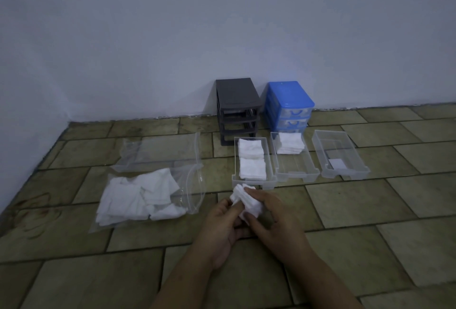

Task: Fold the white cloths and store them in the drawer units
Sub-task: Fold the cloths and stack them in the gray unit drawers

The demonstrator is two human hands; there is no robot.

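Nearest to us, both hands work over the tiled floor [345, 247]. Our left hand [223, 225] and right hand [274, 215] together hold one crumpled white cloth [249, 201]; fingers of each curl round it and pinch its folds. The cloth sits just in front of the leftmost clear drawer [253, 184], which we take as landmark.

Left of that drawer lies an open clear plastic bag [195, 197] with a loose pile of unfolded white cloths [140, 197] resting on it. Behind the bag, a second clear bag [160, 151] lies flat.

Inside the landmark drawer we see two stacks of folded cloths [251, 160], one behind the other. Just right of it, touching or nearly so, stands a middle clear drawer [293, 173] with one folded stack [290, 143] at its far end. Right of that, a third clear drawer [345, 170] holds only a small pale label or slip [336, 163]; we cannot tell which.

Behind the landmark drawer, against the wall [172, 37], stands a grey drawer unit [237, 101] with its slots vacant. Beside it, to the right, a blue drawer unit [288, 101] has its drawers seated.
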